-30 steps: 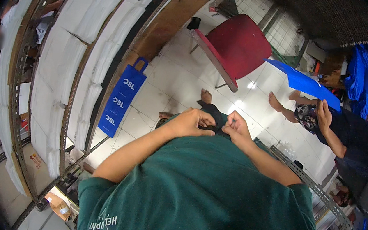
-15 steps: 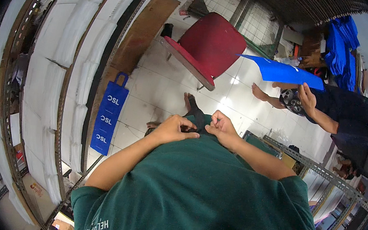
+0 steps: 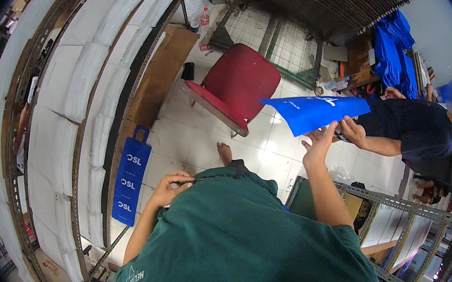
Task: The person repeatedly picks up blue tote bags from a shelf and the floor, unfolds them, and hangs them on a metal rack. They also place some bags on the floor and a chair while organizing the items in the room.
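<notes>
A blue bag (image 3: 318,111), flat and with white print, is held out from the right by a co-worker's hand (image 3: 354,132). My right hand (image 3: 318,149) reaches up to its lower edge, fingers apart; whether they touch it I cannot tell. At my left hip, my left hand (image 3: 169,189) has its fingers bent against the hem of my green shirt (image 3: 248,238), seemingly pinching it. Another blue bag (image 3: 131,177), long and with a handle loop, hangs on the end of the shelf at my left.
A red chair (image 3: 242,81) stands ahead on the white tiled floor (image 3: 184,117). Tall shelving with stacked white packs (image 3: 84,86) lines the left. A metal rack (image 3: 397,202) stands at the right. Blue bags (image 3: 395,54) hang at the back right. A bottle (image 3: 205,16) stands far ahead.
My right hand has left my waist and gone out to the right, up to the blue bag. My left hand has shifted left along the hem. The co-worker's bag has come nearer and lower.
</notes>
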Motion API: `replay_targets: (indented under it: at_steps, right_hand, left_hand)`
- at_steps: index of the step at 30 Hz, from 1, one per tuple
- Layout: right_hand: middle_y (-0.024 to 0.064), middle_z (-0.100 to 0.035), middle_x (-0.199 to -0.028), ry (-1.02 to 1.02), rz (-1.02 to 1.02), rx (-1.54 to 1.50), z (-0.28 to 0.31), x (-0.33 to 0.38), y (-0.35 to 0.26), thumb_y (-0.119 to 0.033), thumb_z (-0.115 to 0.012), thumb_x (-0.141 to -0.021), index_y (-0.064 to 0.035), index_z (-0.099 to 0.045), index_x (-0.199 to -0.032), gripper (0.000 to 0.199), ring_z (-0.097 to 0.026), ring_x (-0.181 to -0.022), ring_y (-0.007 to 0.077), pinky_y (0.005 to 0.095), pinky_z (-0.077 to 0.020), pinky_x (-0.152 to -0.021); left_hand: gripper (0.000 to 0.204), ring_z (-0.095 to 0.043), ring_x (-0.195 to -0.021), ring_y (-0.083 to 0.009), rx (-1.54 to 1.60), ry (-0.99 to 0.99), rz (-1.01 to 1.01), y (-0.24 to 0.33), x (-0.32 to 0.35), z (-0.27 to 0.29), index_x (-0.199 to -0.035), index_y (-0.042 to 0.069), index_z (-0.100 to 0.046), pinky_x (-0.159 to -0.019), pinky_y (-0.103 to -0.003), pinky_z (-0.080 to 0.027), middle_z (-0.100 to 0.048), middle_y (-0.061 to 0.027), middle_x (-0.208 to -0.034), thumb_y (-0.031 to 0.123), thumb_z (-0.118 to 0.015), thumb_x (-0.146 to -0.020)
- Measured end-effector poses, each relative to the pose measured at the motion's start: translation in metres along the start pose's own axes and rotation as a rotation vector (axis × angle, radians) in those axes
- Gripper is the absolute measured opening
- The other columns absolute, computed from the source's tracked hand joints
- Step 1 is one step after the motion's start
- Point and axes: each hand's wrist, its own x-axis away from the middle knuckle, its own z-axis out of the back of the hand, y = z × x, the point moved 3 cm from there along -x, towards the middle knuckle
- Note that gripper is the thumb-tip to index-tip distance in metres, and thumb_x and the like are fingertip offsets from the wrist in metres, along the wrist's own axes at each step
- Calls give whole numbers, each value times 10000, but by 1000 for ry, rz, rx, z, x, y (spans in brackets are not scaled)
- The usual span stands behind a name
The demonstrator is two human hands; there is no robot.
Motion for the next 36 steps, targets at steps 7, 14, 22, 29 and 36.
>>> replay_targets:
  at_steps: [7, 14, 22, 29, 36]
  right_hand:
    - [56, -558, -1063, -74, 124, -289, -40, 2, -37, -363, -515, -871, -100, -508, -1069, 329, -514, -999, 211, 403, -381, -873]
    - [101, -524, -1151, -799, 333, -383, -174, 110, -51, -371, -418, -918, -15, -459, -1140, 421, -494, -1058, 220, 376, -354, -935]
    - [102, -459, -1232, -1326, -63, -117, -237, 208, 40, -506, -406, -876, -48, -423, -1218, 572, -439, -1124, 232, 392, -334, -955]
    - [76, -426, -1289, -1385, -1025, 47, -268, 170, 159, -515, -473, -816, -134, -386, -1290, 615, -402, -1171, 252, 431, -310, -985]
    - [80, -543, -1017, -1287, -503, 1545, -282, 89, 298, -84, -552, -804, -86, -417, -1202, 421, -538, -688, 158, 272, -485, -537]
  left_hand:
    - [386, -561, -874, -169, -116, 166, 33, 41, -18, 2, -1042, 47, -616, -746, -305, -435, -604, -87, -982, 314, -658, -767]
    - [764, -517, -1007, -174, 288, 204, -387, 180, -42, 7, -1356, 22, -263, -862, -290, -413, -511, -141, -1179, 437, -591, -805]
    - [563, -496, -1063, -161, 368, 990, -535, 186, 67, 38, -1283, -13, -340, -936, -310, -384, -501, -124, -1190, 26, -612, -791]
    - [628, -485, -1087, -179, 705, 1305, -140, 46, 174, -9, -1325, -2, -271, -950, -316, -376, -477, -123, -1222, -28, -583, -781]
    - [704, -543, -1016, -190, 794, 1376, 205, -99, 219, -45, -1325, 40, -308, -866, -306, -441, -549, -140, -1120, -52, -571, -679]
